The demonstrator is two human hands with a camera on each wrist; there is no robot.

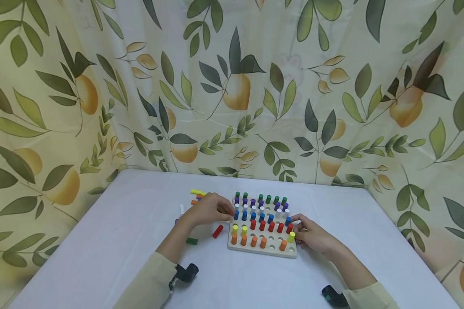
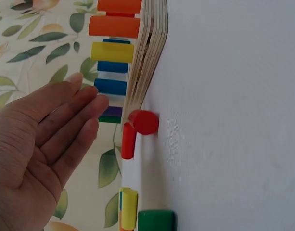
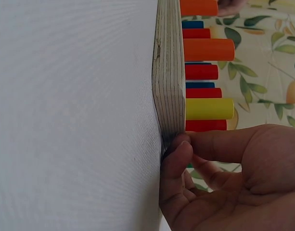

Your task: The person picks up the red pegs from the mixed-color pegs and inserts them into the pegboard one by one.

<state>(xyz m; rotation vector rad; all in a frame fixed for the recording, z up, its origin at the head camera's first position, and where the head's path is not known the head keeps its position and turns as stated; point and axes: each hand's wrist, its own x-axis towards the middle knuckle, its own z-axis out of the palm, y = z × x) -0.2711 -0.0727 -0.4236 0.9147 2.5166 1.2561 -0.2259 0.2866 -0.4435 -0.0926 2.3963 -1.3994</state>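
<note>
A pale wooden pegboard [image 1: 261, 252] carries rows of green, purple, white, blue, red, yellow and orange pegs; some holes show bare. My left hand [image 1: 210, 209] hovers at its left side, fingertips beside the end blue peg [image 1: 236, 215]. The left wrist view shows those fingers [image 2: 72, 113] loosely extended near the blue pegs [image 2: 110, 86]; nothing is visibly held. At the board's right edge my right hand [image 1: 313, 234] grips the rim, thumb and forefinger together there in the right wrist view. A yellow peg [image 3: 209, 109] stands close by those fingers. The right hand's other fingertips are partly hidden.
Loose pegs lie left of the board: a red peg [image 1: 218, 231], a green peg [image 1: 192, 241], a white peg [image 1: 182, 209] and a yellow peg [image 1: 196, 192] beside orange ones. A white cloth [image 1: 131, 240] covers the table. Patterned curtains [image 1: 232, 107] surround it.
</note>
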